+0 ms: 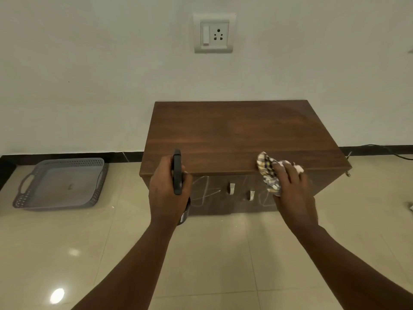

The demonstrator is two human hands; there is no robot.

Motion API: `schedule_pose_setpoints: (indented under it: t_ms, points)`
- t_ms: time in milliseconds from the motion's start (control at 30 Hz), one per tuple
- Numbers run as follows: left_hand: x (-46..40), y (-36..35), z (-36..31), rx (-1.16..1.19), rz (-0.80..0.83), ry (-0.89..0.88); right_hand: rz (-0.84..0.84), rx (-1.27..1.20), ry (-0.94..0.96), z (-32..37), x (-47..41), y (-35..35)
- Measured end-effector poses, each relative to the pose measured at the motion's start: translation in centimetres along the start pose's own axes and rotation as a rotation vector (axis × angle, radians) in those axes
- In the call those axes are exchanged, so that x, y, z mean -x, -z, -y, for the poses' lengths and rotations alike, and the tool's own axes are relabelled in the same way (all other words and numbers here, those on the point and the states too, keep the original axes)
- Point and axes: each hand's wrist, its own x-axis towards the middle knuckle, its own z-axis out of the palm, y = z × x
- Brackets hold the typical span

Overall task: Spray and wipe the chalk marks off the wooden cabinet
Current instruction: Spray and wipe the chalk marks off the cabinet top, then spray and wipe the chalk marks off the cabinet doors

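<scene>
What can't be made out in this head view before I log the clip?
- Dark spray bottle: the left hand covers its body; nozzle, trigger and label unreadable.
- White chalk marks on the brown wooden cabinet: the steep angle and both hands hide their extent.
- Checked cloth: bunched under the right hand; contact with the cabinet front unclear.
- Dark cable: cut off by the right edge.

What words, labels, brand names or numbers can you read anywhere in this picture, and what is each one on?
No text here can be read.
Spray bottle in the left hand: it has a pale label patch, too small and blurred to read.
Chalk marks on the cabinet front: loose scribbled lines, not legible letters.
Wall socket: no visible printing.
Cloth in the right hand: a checked pattern only.
</scene>
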Motion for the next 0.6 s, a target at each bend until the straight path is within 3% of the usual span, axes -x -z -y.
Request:
schedule_pose_setpoints:
  t_ms: [233,600]
  points:
    - [7.3,-3.1,4.7,-0.008,-0.084,0.063,-0.124,-0.042,0.245,3.1,0.5,-5.5]
    - [17.2,-6.8,9.9,0.057,-0.135,0.096,-0.306,-0.132,0.312,4.6,0.6,-8.2]
